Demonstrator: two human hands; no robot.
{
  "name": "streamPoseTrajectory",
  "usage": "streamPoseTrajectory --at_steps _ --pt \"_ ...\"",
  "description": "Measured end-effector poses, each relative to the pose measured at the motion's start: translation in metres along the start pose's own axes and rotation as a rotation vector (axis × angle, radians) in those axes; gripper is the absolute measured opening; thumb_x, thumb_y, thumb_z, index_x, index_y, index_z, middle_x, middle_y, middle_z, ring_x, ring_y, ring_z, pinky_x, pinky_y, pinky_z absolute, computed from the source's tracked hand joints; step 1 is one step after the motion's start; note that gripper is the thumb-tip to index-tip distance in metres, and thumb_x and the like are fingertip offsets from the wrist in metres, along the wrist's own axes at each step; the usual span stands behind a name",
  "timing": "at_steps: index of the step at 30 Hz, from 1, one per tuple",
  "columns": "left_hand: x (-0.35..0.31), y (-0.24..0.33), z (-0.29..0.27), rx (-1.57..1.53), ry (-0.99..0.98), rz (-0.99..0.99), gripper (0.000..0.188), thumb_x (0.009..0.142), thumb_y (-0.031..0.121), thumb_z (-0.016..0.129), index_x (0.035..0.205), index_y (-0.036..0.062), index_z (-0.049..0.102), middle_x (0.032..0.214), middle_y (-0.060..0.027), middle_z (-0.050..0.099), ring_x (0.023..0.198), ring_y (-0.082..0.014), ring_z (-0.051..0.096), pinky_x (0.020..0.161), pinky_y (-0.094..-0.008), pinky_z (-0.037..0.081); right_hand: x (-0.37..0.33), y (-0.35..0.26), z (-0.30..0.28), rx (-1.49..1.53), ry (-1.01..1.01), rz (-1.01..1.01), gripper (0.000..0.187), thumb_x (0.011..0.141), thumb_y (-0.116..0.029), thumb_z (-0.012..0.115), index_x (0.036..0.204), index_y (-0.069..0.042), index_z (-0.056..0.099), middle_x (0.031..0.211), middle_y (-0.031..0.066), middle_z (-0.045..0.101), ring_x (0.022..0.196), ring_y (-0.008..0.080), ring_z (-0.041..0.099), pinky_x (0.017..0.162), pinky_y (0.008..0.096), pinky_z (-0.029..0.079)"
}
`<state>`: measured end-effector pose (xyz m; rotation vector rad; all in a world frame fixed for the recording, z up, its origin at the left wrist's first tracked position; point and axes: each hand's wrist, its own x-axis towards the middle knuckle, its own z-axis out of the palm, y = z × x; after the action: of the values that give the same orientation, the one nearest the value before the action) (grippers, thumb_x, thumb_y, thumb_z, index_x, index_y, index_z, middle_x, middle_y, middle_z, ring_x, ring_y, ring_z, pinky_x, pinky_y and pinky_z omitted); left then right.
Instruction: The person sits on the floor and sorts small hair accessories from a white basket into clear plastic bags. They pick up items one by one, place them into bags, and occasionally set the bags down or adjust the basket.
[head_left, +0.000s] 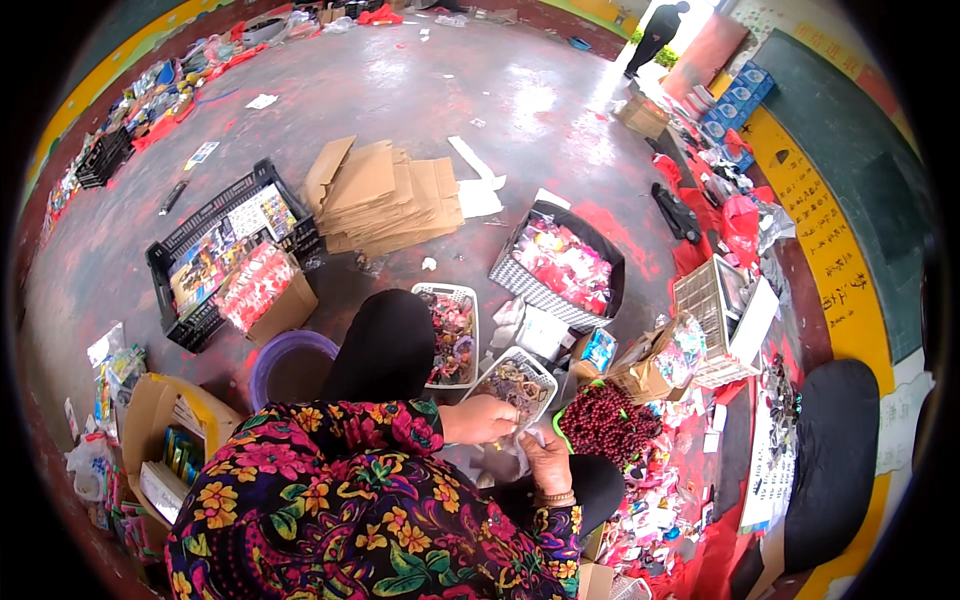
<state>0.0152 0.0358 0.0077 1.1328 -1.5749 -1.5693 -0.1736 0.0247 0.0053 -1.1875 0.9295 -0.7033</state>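
Observation:
My left hand [482, 418] is closed, its fingertips at the upper edge of a clear plastic bag [502, 462]. Across from it, my right hand [548, 464], with a beaded bracelet at the wrist, pinches the same bag. What lies inside the bag is too small to make out. Just beyond my fingers stands a white basket [545, 366] of small brownish items. A second white basket [474, 345], with mixed colourful trinkets, is beside it to the left. Dark red beads [612, 424] are heaped in a green-rimmed container to the right of my hands.
A patterned bin [512, 275] of pink packets stands ahead. Flattened cardboard [380, 195], a black crate [180, 325] and a purple bucket [268, 372] lie left. An opened carton [150, 405] is near left. Loose goods cover the right side. A person [657, 40] stands by the far doorway.

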Motion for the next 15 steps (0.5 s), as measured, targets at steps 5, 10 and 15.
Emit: streamPoseTrajectory --at_steps 5,10,15 --pt "-0.001 -0.004 0.0 -0.546 -0.092 -0.125 0.012 0.086 0.008 0.049 0.079 -0.0006 0.053 0.059 -0.0012 0.045 0.048 -0.0065 0.037 0.044 -0.0227 0.029 -0.002 -0.001 -0.006 -0.218 -0.103 -0.021 0.013 0.085 -0.011 0.056 0.095 -0.003 0.061 0.08 -0.0022 0.058 0.074 0.0059 0.049 0.067 0.021 0.042" --pt "-0.009 0.008 -0.003 -0.507 0.01 -0.153 0.016 0.087 0.016 0.049 0.08 0.0028 0.055 0.058 -0.0009 0.051 0.048 -0.0059 0.042 0.044 -0.0194 0.031 -0.001 -0.018 0.004 -0.247 -0.185 0.053 0.018 0.089 -0.013 0.049 0.102 -0.003 0.056 0.085 -0.0003 0.056 0.079 0.0068 0.048 0.071 0.0219 0.041" --pt "-0.004 0.026 -0.019 -0.732 0.119 -0.227 0.018 0.087 0.018 0.053 0.085 0.0012 0.058 0.061 -0.0003 0.052 0.042 -0.003 0.038 0.038 -0.0169 0.026 -0.006 -0.026 0.005 -0.353 -0.221 -0.001 0.022 0.09 -0.015 0.047 0.107 -0.003 0.053 0.09 0.0001 0.056 0.084 0.0084 0.049 0.075 0.0234 0.041"
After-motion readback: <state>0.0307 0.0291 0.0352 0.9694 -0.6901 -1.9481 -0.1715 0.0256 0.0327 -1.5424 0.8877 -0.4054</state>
